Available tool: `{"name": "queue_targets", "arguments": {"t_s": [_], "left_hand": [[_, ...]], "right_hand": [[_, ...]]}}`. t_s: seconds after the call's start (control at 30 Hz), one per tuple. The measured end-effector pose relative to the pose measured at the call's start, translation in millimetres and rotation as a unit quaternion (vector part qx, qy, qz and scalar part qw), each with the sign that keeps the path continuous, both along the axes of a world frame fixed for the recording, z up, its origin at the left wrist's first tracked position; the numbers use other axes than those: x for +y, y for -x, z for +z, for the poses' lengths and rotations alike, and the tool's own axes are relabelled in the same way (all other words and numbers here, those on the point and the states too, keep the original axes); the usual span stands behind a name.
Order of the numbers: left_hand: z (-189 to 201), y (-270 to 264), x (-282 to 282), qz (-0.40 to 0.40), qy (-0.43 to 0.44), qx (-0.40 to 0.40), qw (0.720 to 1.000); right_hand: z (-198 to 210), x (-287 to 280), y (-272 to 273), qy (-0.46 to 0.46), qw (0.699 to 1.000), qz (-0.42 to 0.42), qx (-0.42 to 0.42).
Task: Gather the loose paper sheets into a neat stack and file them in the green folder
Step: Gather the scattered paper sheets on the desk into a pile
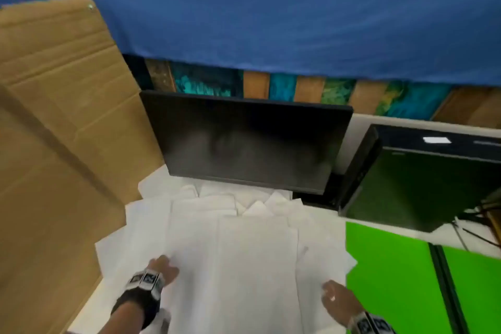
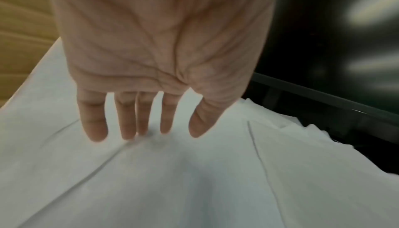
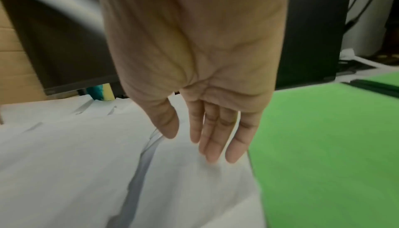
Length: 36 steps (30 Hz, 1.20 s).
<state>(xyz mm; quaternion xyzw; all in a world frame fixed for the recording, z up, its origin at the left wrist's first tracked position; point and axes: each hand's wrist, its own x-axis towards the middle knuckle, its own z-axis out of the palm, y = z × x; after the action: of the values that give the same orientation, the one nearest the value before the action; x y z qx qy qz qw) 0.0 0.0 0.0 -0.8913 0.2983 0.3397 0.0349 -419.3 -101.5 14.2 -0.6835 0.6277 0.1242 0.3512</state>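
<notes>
Several loose white paper sheets (image 1: 230,238) lie spread and overlapping across the desk in front of me. A bright green folder (image 1: 387,271) lies open flat to their right. My left hand (image 1: 164,268) hovers over the left part of the sheets (image 2: 151,180) with straight, spread fingers (image 2: 95,129), holding nothing. My right hand (image 1: 334,297) reaches over the right edge of the sheets (image 3: 86,163) beside the folder (image 3: 323,146); its fingers (image 3: 212,146) are straight and its fingertips are close to the paper.
A black monitor (image 1: 246,144) stands just behind the sheets. A second dark screen (image 1: 423,182) sits at the right rear above the folder. A large cardboard panel (image 1: 54,144) leans along the left side. Cables (image 1: 477,214) trail at the far right.
</notes>
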Motion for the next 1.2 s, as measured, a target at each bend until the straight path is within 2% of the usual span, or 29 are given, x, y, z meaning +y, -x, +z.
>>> {"name": "queue_targets", "arguments": {"t_s": [0.1,0.13,0.2,0.3,0.37,0.47,0.53,0.63,0.7,0.9,1.07,1.13,1.2], "left_hand": [[5,-14,6,0.118,-0.011,0.003,0.993],[14,-13,-1,0.135,0.002,0.01,0.991],[9,-16,2,0.138,0.001,0.036,0.99],[-5,-16,-7,0.144,0.067,0.095,0.983],[-14,-15,-12,0.16,0.128,0.142,0.969],[-15,-8,-17,0.204,0.193,0.227,0.933],[-13,-2,-20,0.174,0.195,0.249,0.933],[-15,4,-21,0.055,0.158,0.24,0.956],[-20,4,-19,0.003,0.141,0.235,0.962],[-21,4,-12,-0.017,0.112,0.235,0.965],[-17,6,-18,-0.085,0.091,0.265,0.956],[-15,1,-19,-0.066,0.114,0.263,0.956],[-14,-12,-19,-0.007,0.159,0.207,0.965]], "right_hand": [[-6,-6,-34,-0.017,0.998,-0.063,-0.01],[-2,-11,-40,-0.014,0.997,-0.078,-0.008],[-12,-2,-62,-0.021,0.993,-0.116,-0.017],[-20,4,-91,0.0,0.982,-0.179,-0.056],[-26,11,-110,0.003,0.974,-0.213,-0.071],[-33,21,-135,0.008,0.961,-0.262,-0.091],[-37,26,-149,0.015,0.957,-0.272,-0.098],[-38,34,-166,0.002,0.953,-0.28,-0.118],[-37,38,-170,-0.015,0.946,-0.295,-0.132],[-39,42,-167,-0.034,0.905,-0.379,-0.19],[-31,47,-167,-0.069,0.896,-0.387,-0.208],[-28,43,-162,-0.046,0.886,-0.407,-0.215],[-25,37,-154,-0.018,0.874,-0.432,-0.223]]}}
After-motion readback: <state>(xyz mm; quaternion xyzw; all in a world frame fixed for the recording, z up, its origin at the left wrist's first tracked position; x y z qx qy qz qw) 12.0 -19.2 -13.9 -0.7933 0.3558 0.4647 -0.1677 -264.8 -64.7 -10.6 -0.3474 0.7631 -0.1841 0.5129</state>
